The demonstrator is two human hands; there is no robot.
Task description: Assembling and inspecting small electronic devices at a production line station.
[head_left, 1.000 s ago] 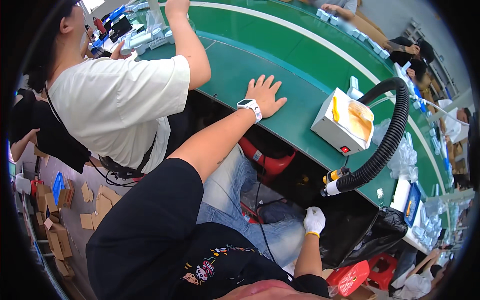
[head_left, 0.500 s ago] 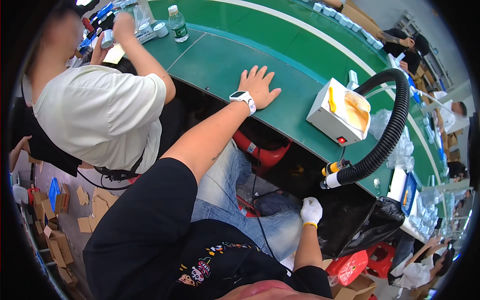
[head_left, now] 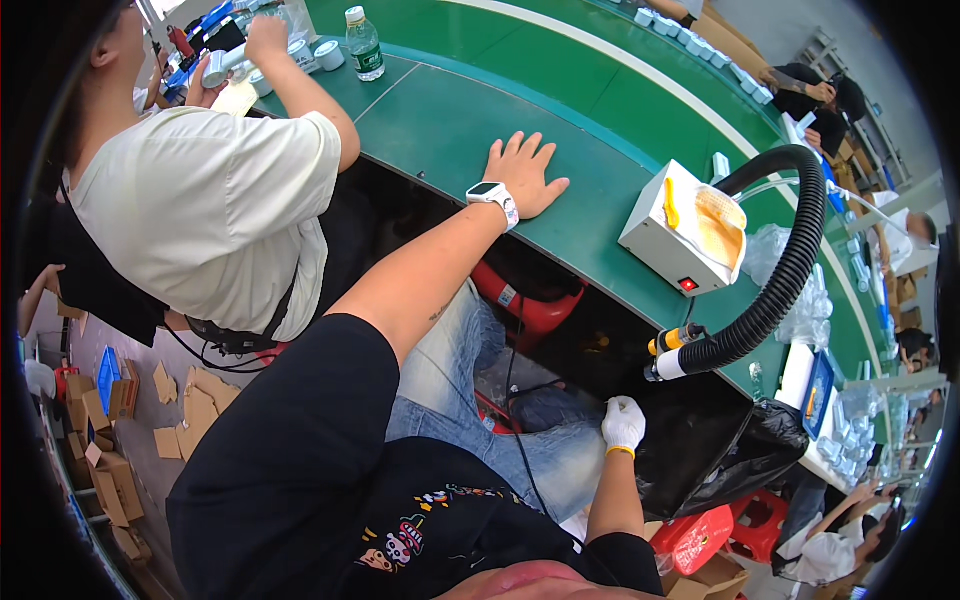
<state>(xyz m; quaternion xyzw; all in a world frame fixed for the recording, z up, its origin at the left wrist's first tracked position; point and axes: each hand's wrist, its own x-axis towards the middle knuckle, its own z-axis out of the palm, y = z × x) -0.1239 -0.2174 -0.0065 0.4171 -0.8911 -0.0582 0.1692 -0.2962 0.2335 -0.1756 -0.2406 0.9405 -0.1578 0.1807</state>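
Observation:
My left hand (head_left: pixel 526 177) lies flat on the green tabletop (head_left: pixel 445 125), fingers spread and nothing held. A white watch (head_left: pixel 493 199) is on that wrist. My right hand (head_left: pixel 624 425), in a white knitted glove with a yellow cuff, rests curled on my jeans (head_left: pixel 560 465) by the knee. Its fingers are closed, and whatever they may hold is hidden. Nearest to the left hand, on its right, stands a grey-white box (head_left: pixel 662 243) with a lit red switch. A yellow-stained cloth (head_left: pixel 718 226) and a yellow strip (head_left: pixel 672 204) lie on top.
A black corrugated hose (head_left: pixel 805 235) arches over the table's right side, its nozzle (head_left: pixel 668 362) above my right hand. A black bag (head_left: pixel 715 450) hangs under the edge. A co-worker (head_left: pixel 215 210) sits at left near a water bottle (head_left: pixel 364 45). Red stools (head_left: pixel 700 535) stand at lower right.
My hands keep their places and poses; the whole view has shifted slightly. The co-worker at left has tilted a pale cylindrical part and moved the other hand a little.

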